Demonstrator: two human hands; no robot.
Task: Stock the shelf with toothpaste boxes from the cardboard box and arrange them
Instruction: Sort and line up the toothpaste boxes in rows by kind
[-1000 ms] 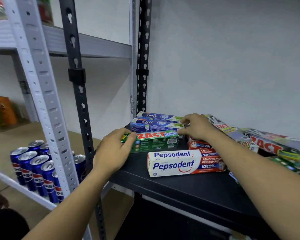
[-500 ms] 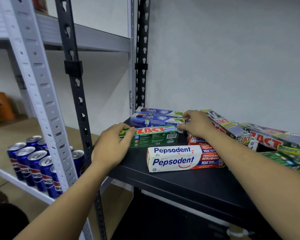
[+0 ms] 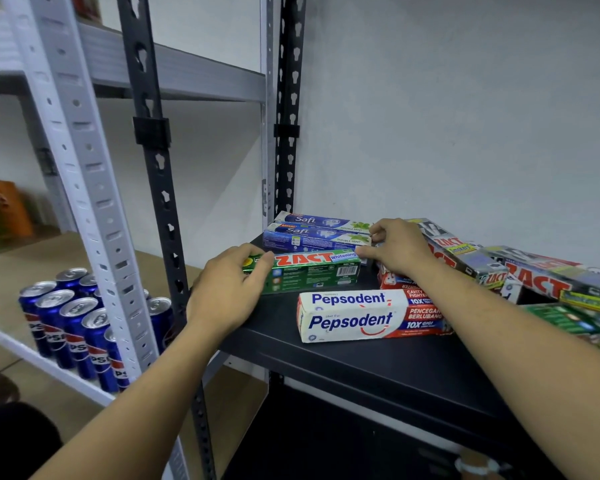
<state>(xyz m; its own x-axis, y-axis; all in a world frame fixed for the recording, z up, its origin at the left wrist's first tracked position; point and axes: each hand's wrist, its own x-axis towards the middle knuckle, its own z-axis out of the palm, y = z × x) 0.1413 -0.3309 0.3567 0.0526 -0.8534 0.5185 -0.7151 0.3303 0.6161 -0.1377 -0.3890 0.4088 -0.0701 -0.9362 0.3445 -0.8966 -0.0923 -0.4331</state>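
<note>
A green Zact toothpaste box [image 3: 312, 271] lies lengthwise on the black shelf [image 3: 361, 368]. My left hand [image 3: 226, 292] grips its left end and my right hand [image 3: 395, 247] pinches its right end. Behind it lie two blue Safi boxes [image 3: 319, 233], one in front of the other. In front sits a white and red Pepsodent box [image 3: 364, 315], with another red one [image 3: 395, 280] partly hidden under my right wrist. A loose heap of Zact boxes [image 3: 534, 275] covers the shelf's right side. The cardboard box is out of view.
Black slotted uprights [image 3: 153, 161] and white uprights [image 3: 84, 168] frame the shelf's left end. On the neighbouring white rack to the left stand several Pepsi cans [image 3: 73, 327]. A grey wall [image 3: 465, 116] closes the back. A grey upper shelf [image 3: 174, 74] hangs overhead.
The two hands and the green Zact box have barely shifted; the view has dropped slightly, and the box sits a little closer to the Safi boxes.
</note>
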